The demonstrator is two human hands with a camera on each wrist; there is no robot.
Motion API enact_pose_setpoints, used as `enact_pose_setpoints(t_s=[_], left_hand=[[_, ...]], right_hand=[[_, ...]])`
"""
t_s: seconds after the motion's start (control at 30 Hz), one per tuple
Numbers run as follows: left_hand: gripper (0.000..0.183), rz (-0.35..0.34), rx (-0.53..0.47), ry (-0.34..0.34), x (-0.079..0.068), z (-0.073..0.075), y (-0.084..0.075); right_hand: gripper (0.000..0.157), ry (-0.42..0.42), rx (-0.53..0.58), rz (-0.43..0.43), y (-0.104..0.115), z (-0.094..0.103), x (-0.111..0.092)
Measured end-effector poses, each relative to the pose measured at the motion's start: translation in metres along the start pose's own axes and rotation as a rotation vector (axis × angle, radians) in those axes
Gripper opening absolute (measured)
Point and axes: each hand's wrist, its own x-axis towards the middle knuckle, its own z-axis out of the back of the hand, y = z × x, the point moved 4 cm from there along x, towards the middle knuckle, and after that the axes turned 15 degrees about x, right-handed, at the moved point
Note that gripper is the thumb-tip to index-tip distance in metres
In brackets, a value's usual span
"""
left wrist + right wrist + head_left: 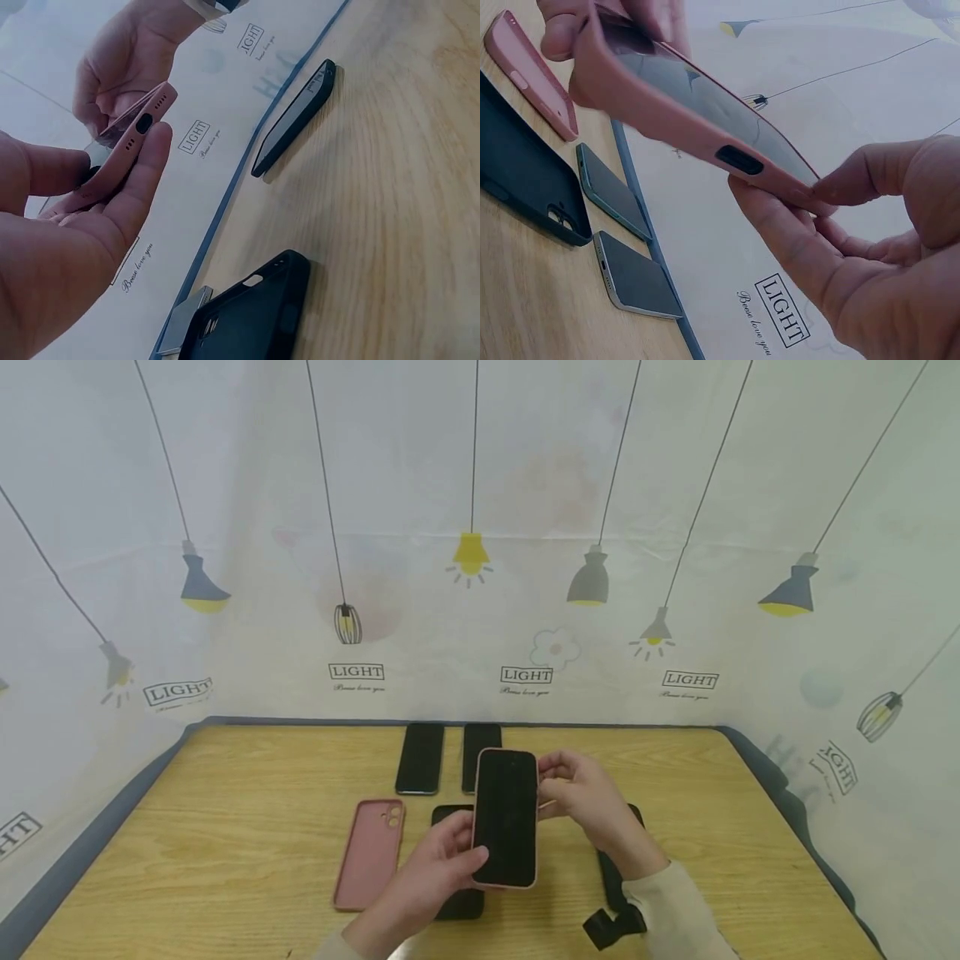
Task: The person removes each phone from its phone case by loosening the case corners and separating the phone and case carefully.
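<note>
A dark-screened phone (506, 818) in a pink case (652, 112) is held above the table, screen facing up toward the head camera. My left hand (438, 864) grips its lower left, thumb on the front and fingers underneath. At the upper right edge, my right hand (588, 793) pinches the case between thumb and fingers. The left wrist view shows the case's bottom edge, with a port opening and small holes. A side cutout faces the right wrist camera. Whether the phone sits fully inside the case all around, I cannot tell.
On the wooden table (247, 810), an empty pink case (369, 856) lies left of a dark case (251, 315). Two phones, one (420, 758) left of the other (480, 739), lie at the back edge. A dark-cased phone (296, 116) is partly behind my right forearm.
</note>
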Motion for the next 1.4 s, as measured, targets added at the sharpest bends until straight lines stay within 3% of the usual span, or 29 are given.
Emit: enact_pose_setpoints(t_s=[0.23, 0.4, 0.57, 0.77, 1.13, 1.4], left_hand=[[0.044, 0.010, -0.042, 0.002, -0.004, 0.001, 0.002], [0.044, 0.020, -0.038, -0.014, -0.005, 0.002, 0.001], [0.043, 0.029, -0.043, -0.028, -0.006, 0.002, 0.000], [0.043, 0.012, -0.030, -0.025, -0.004, 0.001, 0.000], [0.042, -0.023, 0.024, -0.047, -0.003, -0.003, 0.003], [0.040, -0.044, 0.073, -0.087, -0.001, -0.008, 0.002]], right_hand=[[0.033, 0.128, -0.041, 0.034, 0.000, 0.001, 0.001], [0.035, 0.133, -0.059, 0.075, -0.004, 0.000, 0.002], [0.033, 0.041, -0.092, 0.139, -0.009, -0.006, 0.006], [0.027, -0.137, -0.147, 0.228, -0.017, -0.013, 0.009], [0.030, -0.338, -0.099, 0.283, -0.028, -0.017, 0.009], [0.038, -0.476, -0.278, 0.389, -0.030, -0.021, 0.004]])
